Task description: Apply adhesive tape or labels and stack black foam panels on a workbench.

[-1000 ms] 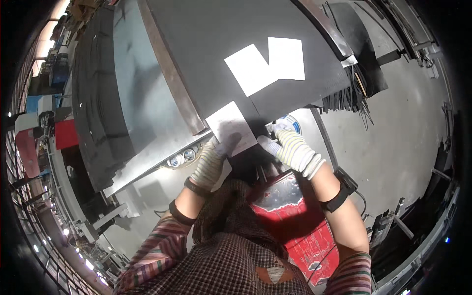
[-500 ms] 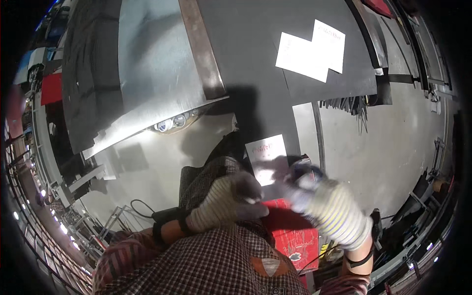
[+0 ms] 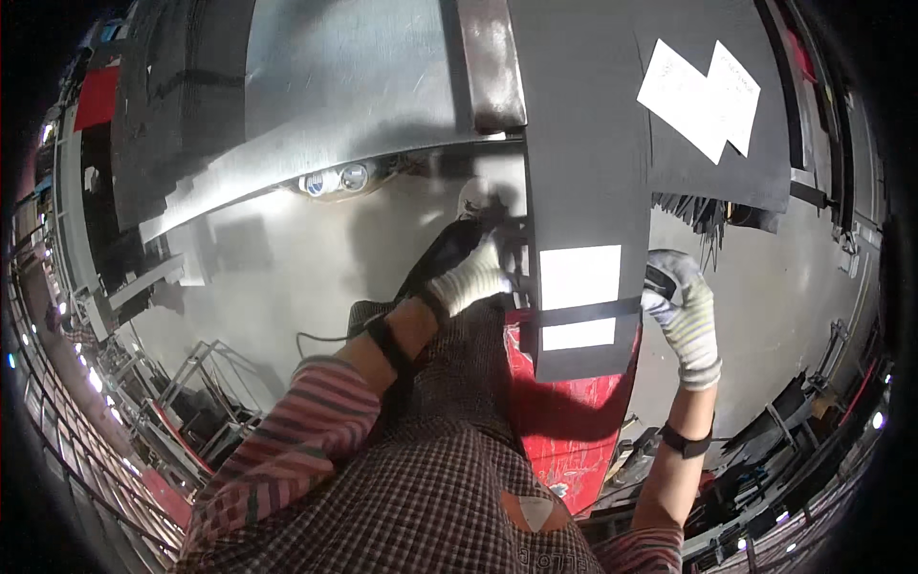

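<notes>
A long dark grey panel [image 3: 585, 191] reaches toward me, its near end over a red scratched surface [image 3: 564, 421]. White paper [image 3: 579, 273] lies on that end, crossed by a black strip [image 3: 588, 312] like tape. My right hand [image 3: 688, 316], in a striped knit glove, curls beside the panel's right edge round a dark rounded thing [image 3: 660, 279], which looks like a tape roll. At the left edge is my left hand [image 3: 473, 277], gloved the same; its fingers close in by the strip's left end, partly lost in shadow, and what they hold is unclear.
More white sheets [image 3: 703, 100] lie on the dark sheet material farther right. At the left a shiny metal sheet [image 3: 349, 77] rests beside a brown metal bar [image 3: 492, 67]. Round cans [image 3: 335, 180] show beneath its edge. Dark strips [image 3: 693, 215] hang at the right above the grey floor [image 3: 755, 287].
My hands have moved apart and forward, to either side of the panel's near end. The black strip now crosses the paper. The view has shifted, so the panel and sheets appear farther right.
</notes>
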Motion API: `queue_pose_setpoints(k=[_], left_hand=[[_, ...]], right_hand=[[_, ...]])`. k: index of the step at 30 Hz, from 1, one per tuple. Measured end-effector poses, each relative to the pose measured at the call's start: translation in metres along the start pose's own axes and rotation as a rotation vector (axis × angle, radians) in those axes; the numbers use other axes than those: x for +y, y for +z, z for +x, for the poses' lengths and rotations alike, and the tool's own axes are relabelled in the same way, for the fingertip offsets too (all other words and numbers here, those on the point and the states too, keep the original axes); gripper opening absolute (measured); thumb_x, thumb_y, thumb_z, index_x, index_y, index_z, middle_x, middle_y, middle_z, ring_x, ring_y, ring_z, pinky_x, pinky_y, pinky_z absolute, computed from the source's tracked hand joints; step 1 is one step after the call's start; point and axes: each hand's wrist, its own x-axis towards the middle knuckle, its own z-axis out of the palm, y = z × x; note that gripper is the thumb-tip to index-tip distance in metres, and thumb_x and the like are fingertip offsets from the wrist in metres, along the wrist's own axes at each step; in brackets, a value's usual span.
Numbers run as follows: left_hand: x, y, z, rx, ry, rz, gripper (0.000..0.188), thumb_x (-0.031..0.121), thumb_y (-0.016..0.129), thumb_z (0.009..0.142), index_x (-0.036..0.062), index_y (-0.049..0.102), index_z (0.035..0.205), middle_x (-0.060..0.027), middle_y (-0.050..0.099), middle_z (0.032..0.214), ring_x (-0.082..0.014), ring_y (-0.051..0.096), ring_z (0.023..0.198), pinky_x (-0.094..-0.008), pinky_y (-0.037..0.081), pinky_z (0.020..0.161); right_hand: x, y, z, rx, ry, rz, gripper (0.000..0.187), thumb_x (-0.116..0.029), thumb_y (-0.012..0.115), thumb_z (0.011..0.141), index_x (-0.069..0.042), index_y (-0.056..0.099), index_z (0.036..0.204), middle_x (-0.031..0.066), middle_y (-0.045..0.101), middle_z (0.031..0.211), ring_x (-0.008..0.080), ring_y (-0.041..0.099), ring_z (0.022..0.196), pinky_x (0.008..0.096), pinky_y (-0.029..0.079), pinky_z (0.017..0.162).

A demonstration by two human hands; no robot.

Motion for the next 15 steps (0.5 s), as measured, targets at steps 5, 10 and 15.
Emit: queue_pose_setpoints(k=[5, 10, 15], left_hand=[[-0.074, -0.034, 0.037, -0.177, 0.028, 0.043, 0.053, 0.033, 0.046, 0.104, 0.0038, 0.036, 0.148, -0.0125, 0.036, 0.155, -0.0219, 0.042, 0.134, -0.0358, 0.035, 0.113], [-0.095, -0.053, 0.024, 0.103, 0.106, 0.067, 0.04, 0.03, 0.049, 0.102, 0.0017, 0.054, 0.131, -0.0168, 0.055, 0.134, -0.0201, 0.054, 0.121, -0.0319, 0.049, 0.098], [0.078, 0.011, -0.159, -0.064, -0.145, -0.363, 0.031, 0.001, 0.061, 0.091, 0.0001, 0.059, 0.121, -0.0089, 0.063, 0.121, -0.0201, 0.06, 0.109, -0.0264, 0.049, 0.093]], right_hand=[[-0.114, 0.079, -0.033, 0.34, -0.008, -0.536, 0.113, -0.065, 0.077, 0.067, -0.005, 0.031, 0.15, 0.0331, 0.027, 0.151, 0.0494, 0.028, 0.14, 0.0623, 0.021, 0.111], [-0.103, 0.124, -0.029, 0.299, 0.16, -0.738, 0.109, -0.061, 0.072, 0.069, -0.007, 0.028, 0.152, 0.0345, 0.023, 0.153, 0.0548, 0.024, 0.139, 0.068, 0.019, 0.109], [-0.1, 0.122, -0.036, 0.306, 0.173, -0.651, 0.109, -0.048, 0.078, 0.064, -0.007, 0.028, 0.153, 0.0341, 0.022, 0.153, 0.0511, 0.026, 0.14, 0.0632, 0.022, 0.111]])
